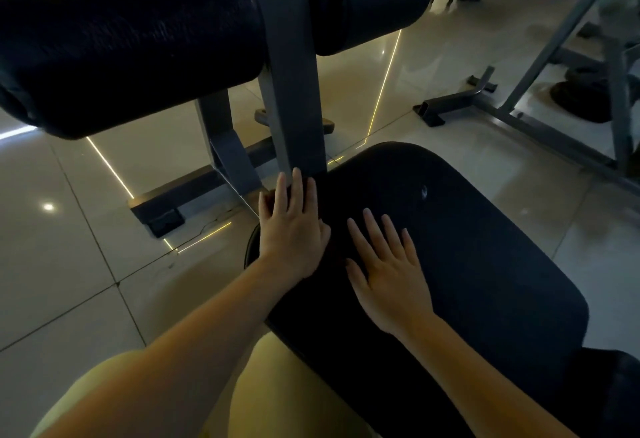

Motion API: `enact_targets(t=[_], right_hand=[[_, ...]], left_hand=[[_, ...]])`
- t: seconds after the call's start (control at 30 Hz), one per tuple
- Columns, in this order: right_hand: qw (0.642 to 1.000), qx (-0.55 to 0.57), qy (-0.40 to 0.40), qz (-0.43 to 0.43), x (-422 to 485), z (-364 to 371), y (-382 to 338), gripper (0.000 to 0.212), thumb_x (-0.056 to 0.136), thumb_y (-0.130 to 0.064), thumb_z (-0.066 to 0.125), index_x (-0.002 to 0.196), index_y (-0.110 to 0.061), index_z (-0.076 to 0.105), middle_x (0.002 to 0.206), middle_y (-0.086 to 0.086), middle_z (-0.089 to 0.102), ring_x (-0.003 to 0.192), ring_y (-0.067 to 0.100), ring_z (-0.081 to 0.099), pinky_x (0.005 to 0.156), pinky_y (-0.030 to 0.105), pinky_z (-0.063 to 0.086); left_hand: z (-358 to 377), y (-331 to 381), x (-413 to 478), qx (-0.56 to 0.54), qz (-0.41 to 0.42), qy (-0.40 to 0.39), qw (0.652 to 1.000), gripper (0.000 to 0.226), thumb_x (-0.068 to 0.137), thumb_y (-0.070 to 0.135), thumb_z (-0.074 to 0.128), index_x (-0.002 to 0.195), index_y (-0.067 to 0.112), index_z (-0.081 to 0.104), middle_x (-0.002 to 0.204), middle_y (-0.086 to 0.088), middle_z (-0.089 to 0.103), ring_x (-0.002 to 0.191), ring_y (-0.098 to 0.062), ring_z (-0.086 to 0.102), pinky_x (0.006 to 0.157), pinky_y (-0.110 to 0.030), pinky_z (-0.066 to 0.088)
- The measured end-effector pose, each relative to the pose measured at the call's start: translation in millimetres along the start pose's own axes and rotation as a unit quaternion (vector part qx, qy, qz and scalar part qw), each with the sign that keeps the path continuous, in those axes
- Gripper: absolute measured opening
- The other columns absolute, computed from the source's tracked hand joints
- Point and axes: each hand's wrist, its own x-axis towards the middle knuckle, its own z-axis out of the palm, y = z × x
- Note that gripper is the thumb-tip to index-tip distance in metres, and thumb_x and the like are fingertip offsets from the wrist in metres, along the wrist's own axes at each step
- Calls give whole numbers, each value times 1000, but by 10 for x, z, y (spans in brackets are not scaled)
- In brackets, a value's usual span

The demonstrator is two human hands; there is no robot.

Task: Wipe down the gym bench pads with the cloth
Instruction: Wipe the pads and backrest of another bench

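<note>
Above glossy tiles (62,282), black bench pad (485,264).

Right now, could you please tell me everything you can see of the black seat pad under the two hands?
The seat pad is a broad black cushion with rounded corners, matte and leather-like, lying roughly flat above the tiled floor. A small pale scuff marks its far part. Its far-left end meets the grey metal post. The left hand rests flat at that edge, the right hand flat beside it, fingers straight.
</note>
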Motion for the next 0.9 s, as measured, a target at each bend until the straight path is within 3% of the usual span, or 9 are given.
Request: enact_targets(t=[0.1, 0.2, 0.33, 0.43, 0.53, 0.6, 0.67, 0.77, 0.9], right_hand=[[1000, -10, 8, -3, -14, -6, -7, 68, 84, -63, -12, 148, -40, -17, 159, -11, -26, 145, 12, -29, 116, 34, -21], [1000, -13, 7, -3, -16, -4, -6, 68, 83, -63, -13, 147, -40, -18, 158, -11, -26, 145, 13, -28, 116, 35, -20], [1000, -12, 16, -8, -20, 31, 5, 69, 85, -62, -11, 149, -37, -15, 160, -8, -23, 145, 14, -26, 116, 35, -19], [999, -2, 30, -10, -21, 53, 7, 66, 88, -61, -7, 149, -36, -12, 161, -7, -18, 146, 14, -23, 117, 35, -17], [1000, -12, 20, -6, -4, 64, 19, 66, 86, -61, -11, 147, -38, -19, 158, -9, -26, 144, 13, -29, 115, 35, -20], [1000, -14, 18, -1, 1, 66, 15, 65, 86, -61, -12, 146, -39, -23, 157, -11, -30, 143, 11, -33, 115, 34, -23], [1000, -18, 17, 3, -3, 64, 2, 63, 87, -61, -13, 145, -40, -25, 156, -13, -32, 143, 11, -34, 116, 34, -23], [999, -31, 18, 2, -18, 60, -9, 64, 86, -60, -15, 145, -39, -25, 156, -11, -31, 143, 12, -32, 117, 35, -20], [999, -25, 21, 4, -5, 47, -3, 65, 85, -62, -13, 146, -41, -22, 157, -12, -29, 144, 12, -31, 116, 35, -21]], left_hand=[[-9, -38, 40, -5, 13, -1, 1000, 70, 101, 42, 30, 156, 15, -4, 164, -7, -14, 150, -27, -16, 122, -52, 0], [60, -115, -244, 8, 52, 13, 999, 69, 97, 45, 13, 157, 13, -1, 164, -8, -12, 150, -26, -16, 122, -50, -1], [248, -283, -883, -15, 122, 85, 989, 64, 97, 38, 19, 147, 4, 40, 157, -16, 30, 148, -32, 18, 119, -52, 18], [311, -362, -1042, -6, 156, 94, 983, 58, 103, 34, 18, 142, 0, 46, 153, -18, 38, 145, -33, 21, 113, -52, 17], [258, -389, -874, -11, 154, 91, 984, 62, 95, 35, 26, 148, 4, 35, 158, -15, 29, 148, -29, 11, 117, -50, 8], [173, -412, -605, -29, 126, 60, 990, 68, 93, 42, 16, 154, 12, 9, 164, -9, 5, 150, -22, -10, 121, -43, -6], [73, -413, -265, -38, 71, 26, 996, 68, 96, 41, 16, 155, 16, -7, 164, -4, -14, 148, -21, -22, 121, -44, -9], [-53, -321, 29, -55, 38, 1, 998, 67, 102, 29, 32, 156, 12, -4, 164, -7, -14, 150, -25, -16, 123, -46, -3], [-21, -273, -168, -21, 32, 2, 999, 67, 102, 31, 27, 155, 10, -7, 163, -10, -19, 149, -26, -21, 123, -47, -6]])
